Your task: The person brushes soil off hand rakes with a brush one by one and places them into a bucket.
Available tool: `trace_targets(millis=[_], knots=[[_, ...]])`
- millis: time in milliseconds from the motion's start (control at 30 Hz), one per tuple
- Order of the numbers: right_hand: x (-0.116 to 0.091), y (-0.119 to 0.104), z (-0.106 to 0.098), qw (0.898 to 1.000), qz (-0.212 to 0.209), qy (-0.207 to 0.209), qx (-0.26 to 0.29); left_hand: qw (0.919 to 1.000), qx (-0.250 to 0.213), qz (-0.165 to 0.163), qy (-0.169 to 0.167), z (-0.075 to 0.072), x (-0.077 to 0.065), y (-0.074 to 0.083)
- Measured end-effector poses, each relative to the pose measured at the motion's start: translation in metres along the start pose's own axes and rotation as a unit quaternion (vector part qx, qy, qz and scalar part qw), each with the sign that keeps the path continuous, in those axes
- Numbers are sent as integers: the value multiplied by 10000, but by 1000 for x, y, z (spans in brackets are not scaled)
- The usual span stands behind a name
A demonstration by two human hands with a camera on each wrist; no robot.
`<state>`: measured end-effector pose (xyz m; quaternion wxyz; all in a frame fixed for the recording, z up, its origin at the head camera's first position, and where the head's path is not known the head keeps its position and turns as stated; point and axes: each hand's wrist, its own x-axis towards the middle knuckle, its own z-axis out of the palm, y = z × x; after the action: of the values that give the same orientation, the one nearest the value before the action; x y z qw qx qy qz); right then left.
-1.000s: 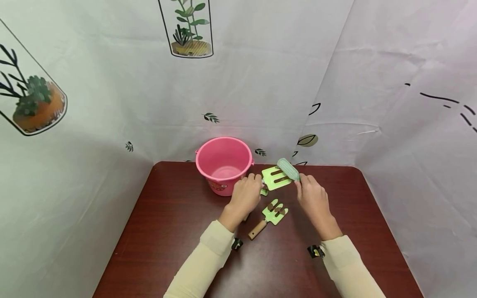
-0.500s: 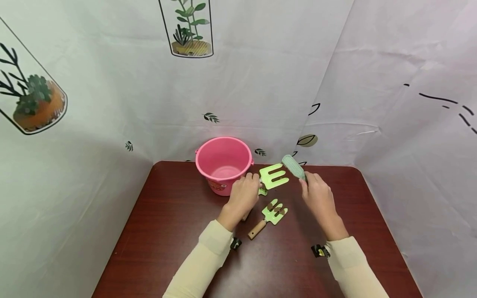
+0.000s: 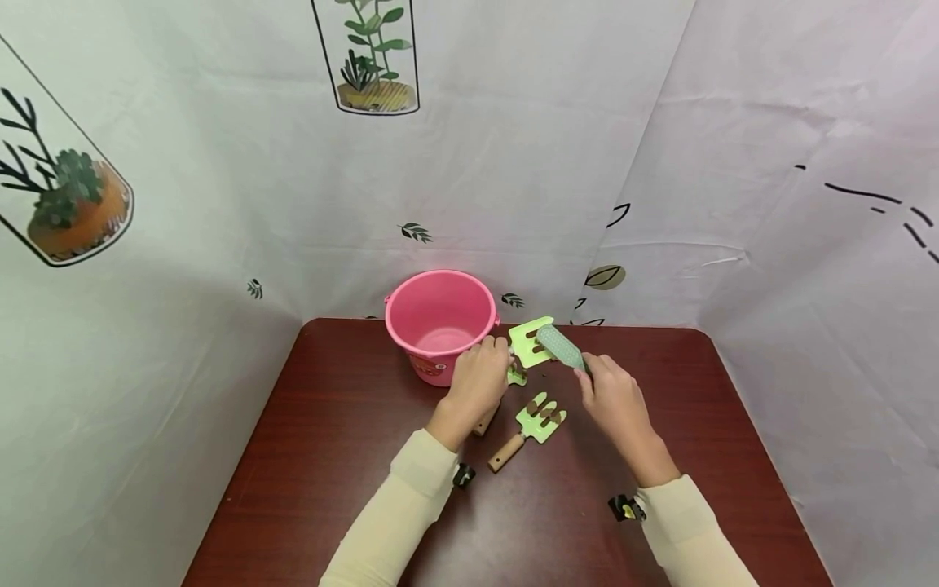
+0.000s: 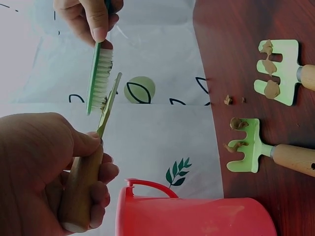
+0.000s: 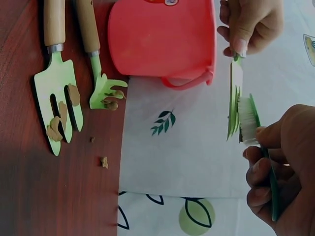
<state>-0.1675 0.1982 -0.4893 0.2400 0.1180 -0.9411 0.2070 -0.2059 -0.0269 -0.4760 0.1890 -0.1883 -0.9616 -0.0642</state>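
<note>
My left hand [image 3: 478, 379] grips the wooden handle of a green garden fork [image 3: 530, 342], fingers wrapped round it in the left wrist view. A green brush [image 5: 251, 118] is held by its handle in my right hand [image 3: 614, 403], thumb along its back. Its white bristles meet the fork's tines in the right wrist view, with dark bits at the bristle ends. Two more green garden tools lie on the table: a three-pronged fork [image 3: 541, 417] with brown clumps on its prongs, and a small rake [image 4: 246, 146] with bent, dirty tines, partly hidden under my left hand in the head view.
A pink bucket [image 3: 418, 326] stands at the back of the dark red table [image 3: 330, 432], just beyond my left hand. Brown crumbs [image 5: 104, 162] lie on the table near the tools. A white printed cloth [image 3: 513, 163] hangs round the table's back and sides.
The brush moved off the fork to the right and up, then came back down over its tines. My left hand shifted slightly left with the fork. The tools on the table stayed put.
</note>
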Motion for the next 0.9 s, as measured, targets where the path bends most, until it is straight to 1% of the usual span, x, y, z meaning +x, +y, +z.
trace_targets(millis=[167, 433, 700, 900], knots=[[0, 2, -1, 9996, -35, 127, -259, 9999, -2, 48, 119, 1, -1, -1], [2, 8, -3, 9992, 78, 159, -359, 9999, -67, 57, 146, 1, -1, 0], [4, 12, -4, 9980, 101, 389, -488, 9999, -101, -5, 73, 0, -2, 0], [4, 14, -4, 9966, 115, 595, -551, 9999, -78, -12, 145, 0, -2, 0]])
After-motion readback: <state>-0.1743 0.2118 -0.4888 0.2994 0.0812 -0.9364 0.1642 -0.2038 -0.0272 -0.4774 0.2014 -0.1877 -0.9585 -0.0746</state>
